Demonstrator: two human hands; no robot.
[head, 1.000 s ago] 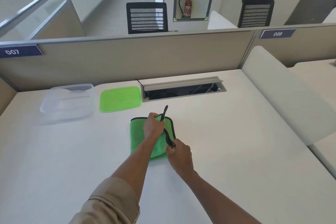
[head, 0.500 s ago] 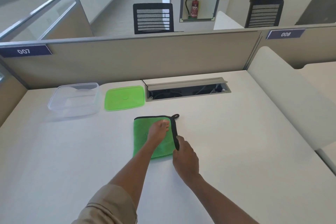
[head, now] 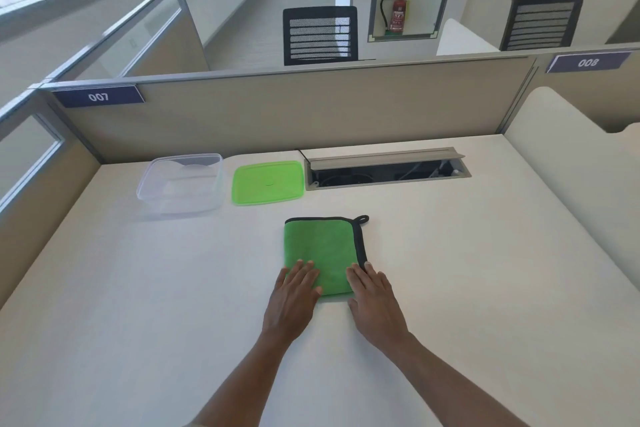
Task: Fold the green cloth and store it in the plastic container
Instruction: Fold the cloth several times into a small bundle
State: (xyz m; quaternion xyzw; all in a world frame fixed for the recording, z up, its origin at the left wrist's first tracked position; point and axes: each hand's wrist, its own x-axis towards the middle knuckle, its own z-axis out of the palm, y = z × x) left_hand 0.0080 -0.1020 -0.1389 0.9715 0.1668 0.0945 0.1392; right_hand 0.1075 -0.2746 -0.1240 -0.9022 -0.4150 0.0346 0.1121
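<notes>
Both hands flat on the near edge of a folded green cloth.

The left hand (head: 294,298) and right hand (head: 372,295) lie palm-down, fingers spread, gripping nothing; the folded green microfibre cloth (head: 320,248) with black trim and a hanging loop stretches away from their fingertips on the white desk (head: 450,270). Beyond the left hand stands the clear rectangular plastic container (head: 180,184), lidless, with its flat green plastic lid (head: 267,183) just beside it.

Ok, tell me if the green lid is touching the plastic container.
Apart. The head view shows a strip of bare white desk between the green lid and the plastic container.
</notes>
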